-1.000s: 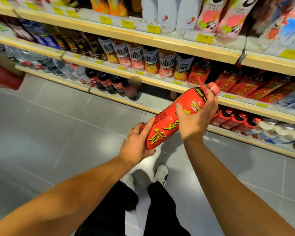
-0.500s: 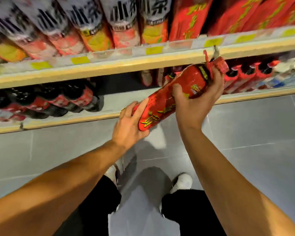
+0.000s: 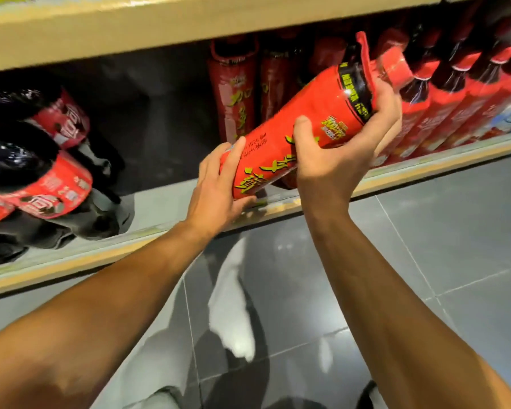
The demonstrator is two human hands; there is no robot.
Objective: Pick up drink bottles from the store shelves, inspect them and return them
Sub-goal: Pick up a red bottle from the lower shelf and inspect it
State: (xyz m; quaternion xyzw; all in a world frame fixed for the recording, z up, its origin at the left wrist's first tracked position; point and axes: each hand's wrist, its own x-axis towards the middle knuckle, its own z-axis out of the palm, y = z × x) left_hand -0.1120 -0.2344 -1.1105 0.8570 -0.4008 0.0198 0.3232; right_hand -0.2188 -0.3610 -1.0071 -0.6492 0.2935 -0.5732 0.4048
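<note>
Holding tilted red bottle (image 3: 301, 128), yellow lettering, black neck band; left hand (image 3: 219, 190) cupping base, right hand (image 3: 337, 154) grip wrapped around upper body.

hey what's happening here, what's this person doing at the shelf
A person holds a large red plastic drink bottle with yellow lettering in both bare hands, tilted, cap end up and to the right. The left hand cups its base; the right hand wraps its upper body. It hovers at the bottom shelf, beside matching red bottles, not yet set down.

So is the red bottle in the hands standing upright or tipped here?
Tipped. The red bottle slants with its cap end up toward the right; the left hand cups its base and the right hand grips its upper body.
</note>
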